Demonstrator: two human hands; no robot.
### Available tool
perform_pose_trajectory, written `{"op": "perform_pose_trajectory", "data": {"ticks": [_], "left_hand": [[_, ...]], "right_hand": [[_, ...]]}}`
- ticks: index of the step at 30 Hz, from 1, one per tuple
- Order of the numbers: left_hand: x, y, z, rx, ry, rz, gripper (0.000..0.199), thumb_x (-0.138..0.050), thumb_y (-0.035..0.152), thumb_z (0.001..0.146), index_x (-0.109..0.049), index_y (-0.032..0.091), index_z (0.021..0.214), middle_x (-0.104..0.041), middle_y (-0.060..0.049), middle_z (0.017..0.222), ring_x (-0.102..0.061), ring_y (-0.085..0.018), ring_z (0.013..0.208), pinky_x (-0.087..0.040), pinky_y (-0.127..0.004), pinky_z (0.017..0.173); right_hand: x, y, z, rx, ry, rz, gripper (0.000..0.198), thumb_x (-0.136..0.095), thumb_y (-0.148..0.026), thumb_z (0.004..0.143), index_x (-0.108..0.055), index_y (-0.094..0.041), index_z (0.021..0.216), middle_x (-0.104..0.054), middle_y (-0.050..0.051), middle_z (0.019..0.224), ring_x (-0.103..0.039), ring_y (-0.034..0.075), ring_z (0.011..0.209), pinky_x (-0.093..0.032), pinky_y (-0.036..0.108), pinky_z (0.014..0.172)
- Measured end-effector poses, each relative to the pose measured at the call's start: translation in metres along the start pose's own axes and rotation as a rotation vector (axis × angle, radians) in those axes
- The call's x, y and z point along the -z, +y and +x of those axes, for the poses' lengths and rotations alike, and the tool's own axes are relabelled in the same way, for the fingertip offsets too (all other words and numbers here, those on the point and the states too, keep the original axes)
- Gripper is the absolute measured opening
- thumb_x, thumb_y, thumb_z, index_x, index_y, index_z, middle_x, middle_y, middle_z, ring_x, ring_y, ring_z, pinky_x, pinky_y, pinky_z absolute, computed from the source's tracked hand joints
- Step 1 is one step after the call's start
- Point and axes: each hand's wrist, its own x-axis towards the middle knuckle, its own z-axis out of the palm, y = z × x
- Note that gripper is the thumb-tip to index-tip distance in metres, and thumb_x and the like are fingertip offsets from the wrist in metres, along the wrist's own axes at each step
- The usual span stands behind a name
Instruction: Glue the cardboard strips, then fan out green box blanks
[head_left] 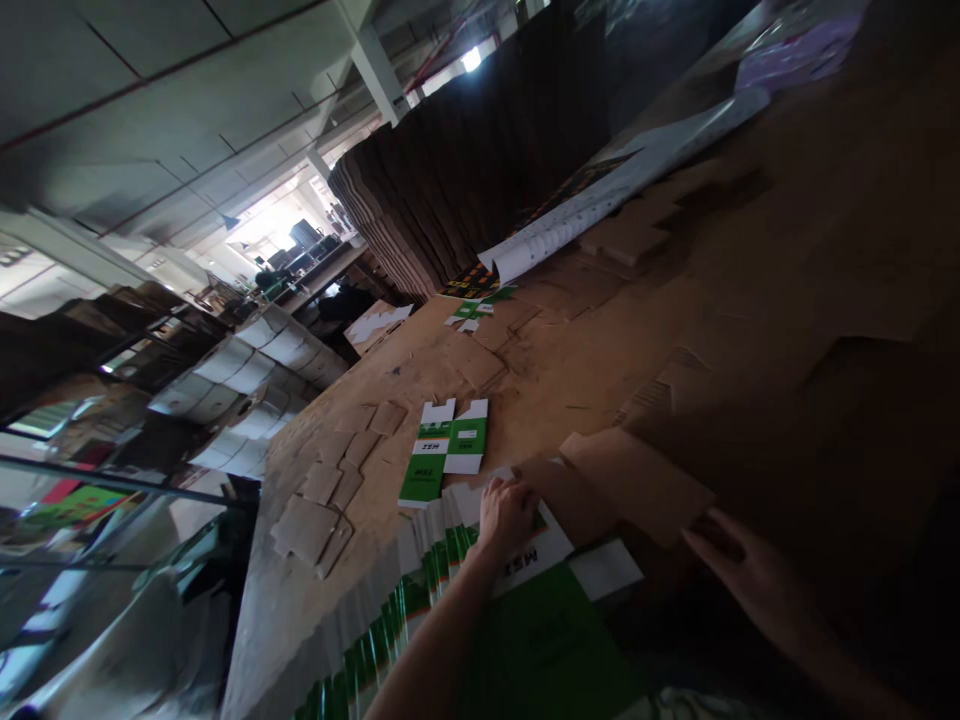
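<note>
My left hand [510, 515] is closed, with its fingers curled over the top edge of a printed green and white carton blank [555, 620]. A fanned row of similar carton blanks [397, 605] leans beside my left forearm. Toward the right, my right hand [724, 550] pinches the near corner of a plain brown cardboard piece [641, 480]. Beyond my left hand, another flat green and white carton blank [442, 450] lies on the brown table [555, 370]. Dim light obscures the lower right.
Loose brown cardboard pieces [322, 490] lie along the table's left side. A tall stack of cardboard sheets [465, 170] stands at the back, near a curled white printed sheet [600, 200]. A purple plastic-wrapped bundle [799, 55] sits far right. White rolls or boxes [247, 370] are stacked left.
</note>
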Motion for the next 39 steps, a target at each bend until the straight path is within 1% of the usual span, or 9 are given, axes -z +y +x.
{"op": "perform_pose_trajectory", "data": {"ticks": [2,6,12,20,24,28,31,35,39], "left_hand": [[0.0,-0.001,0.001,-0.009,-0.006,0.019,0.031,-0.038,0.028,0.097,-0.068,0.025,0.102,-0.07,-0.003,0.104,-0.059,-0.021,0.096,-0.043,-0.034,0.09],[-0.004,-0.004,0.002,0.041,-0.006,0.01,0.036,-0.031,0.026,0.099,-0.063,0.025,0.117,-0.068,-0.004,0.113,-0.061,-0.021,0.097,-0.044,-0.033,0.09],[-0.001,-0.002,-0.001,0.01,-0.051,-0.006,0.037,-0.059,0.045,0.084,-0.066,0.03,0.116,-0.067,-0.002,0.113,-0.055,-0.026,0.107,-0.042,-0.038,0.095],[-0.002,-0.001,-0.003,0.009,-0.091,0.06,0.04,-0.057,0.047,0.084,-0.063,0.032,0.12,-0.063,-0.002,0.119,-0.052,-0.026,0.11,-0.039,-0.04,0.096],[-0.001,-0.001,-0.002,0.016,-0.077,0.048,0.049,-0.06,0.045,0.083,-0.053,0.031,0.13,-0.062,-0.002,0.122,-0.052,-0.026,0.111,-0.04,-0.04,0.095],[0.001,0.003,0.0,0.018,-0.079,0.059,0.029,-0.064,0.043,0.08,-0.065,0.029,0.107,-0.065,-0.001,0.108,-0.054,-0.024,0.105,-0.041,-0.036,0.092],[0.0,0.003,0.003,0.019,-0.066,0.035,0.02,-0.064,0.04,0.081,-0.069,0.028,0.095,-0.064,-0.002,0.108,-0.054,-0.024,0.107,-0.041,-0.036,0.093],[0.001,-0.001,0.01,0.091,-0.042,-0.119,0.025,-0.05,0.038,0.091,-0.071,0.026,0.093,-0.064,-0.003,0.115,-0.055,-0.024,0.112,-0.04,-0.036,0.099],[0.012,-0.002,0.015,0.238,0.088,-0.25,0.043,-0.026,0.033,0.1,-0.049,0.022,0.135,-0.055,-0.008,0.133,-0.049,-0.02,0.124,-0.04,-0.032,0.102]], "right_hand": [[-0.01,0.0,-0.004,0.222,-0.04,-0.069,0.036,-0.059,-0.051,0.067,-0.072,-0.024,0.087,-0.077,0.011,0.097,-0.07,0.033,0.098,-0.055,0.043,0.088],[-0.041,0.009,-0.015,0.597,-0.361,-0.189,0.034,-0.049,-0.036,0.082,-0.076,-0.026,0.1,-0.073,0.006,0.115,-0.067,0.025,0.108,-0.053,0.039,0.095],[-0.052,0.019,-0.014,0.636,-0.545,-0.337,0.04,-0.044,-0.025,0.086,-0.072,-0.022,0.115,-0.064,0.009,0.129,-0.059,0.025,0.12,-0.047,0.04,0.103],[-0.043,0.014,-0.007,0.694,-0.547,-0.476,0.042,-0.043,-0.022,0.084,-0.071,-0.023,0.115,-0.066,0.01,0.127,-0.062,0.025,0.117,-0.05,0.041,0.098],[-0.004,0.032,0.025,0.759,-0.2,-0.748,0.053,-0.053,-0.022,0.074,-0.065,-0.028,0.125,-0.059,0.011,0.137,-0.052,0.036,0.127,-0.047,0.055,0.097],[0.024,0.042,0.043,0.723,0.14,-0.959,0.062,-0.049,-0.015,0.071,-0.06,-0.028,0.13,-0.051,0.015,0.143,-0.036,0.045,0.136,-0.035,0.07,0.099],[0.027,0.01,0.038,0.604,0.011,-0.792,0.055,-0.042,-0.018,0.077,-0.061,-0.023,0.129,-0.059,0.016,0.135,-0.049,0.04,0.128,-0.044,0.059,0.098],[0.025,-0.054,0.028,0.414,-0.25,-0.342,0.053,-0.039,-0.043,0.086,-0.058,-0.02,0.13,-0.071,0.011,0.119,-0.066,0.03,0.109,-0.054,0.04,0.089],[0.005,-0.079,0.011,0.277,-0.304,-0.056,0.06,-0.046,-0.054,0.079,-0.061,-0.018,0.125,-0.071,0.013,0.117,-0.068,0.032,0.104,-0.055,0.041,0.086]]}}
